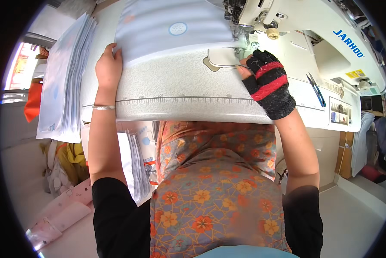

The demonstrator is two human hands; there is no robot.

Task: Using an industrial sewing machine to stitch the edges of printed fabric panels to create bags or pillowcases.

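A white cloth panel [158, 41] with pale printed motifs lies on the sewing machine table, its right end by the needle area. My left hand [109, 69] is at the panel's left edge, index finger and thumb apart and touching the border. On the right, my right hand [269, 84] wears a fingerless black knit glove with red stripes. Its bare fingertips are bent together beside the needle plate, just below the panel's right corner. Whatever they pinch is hidden. The white sewing machine [330, 38] stands above and right of that hand.
A stack of white printed cloth [66, 81] hangs over the table's left side. Thread snips [316, 90] lie right of my gloved hand. A ruler strip [171, 99] runs along the front edge. More folded cloth [135, 167] is below the table, near my lap.
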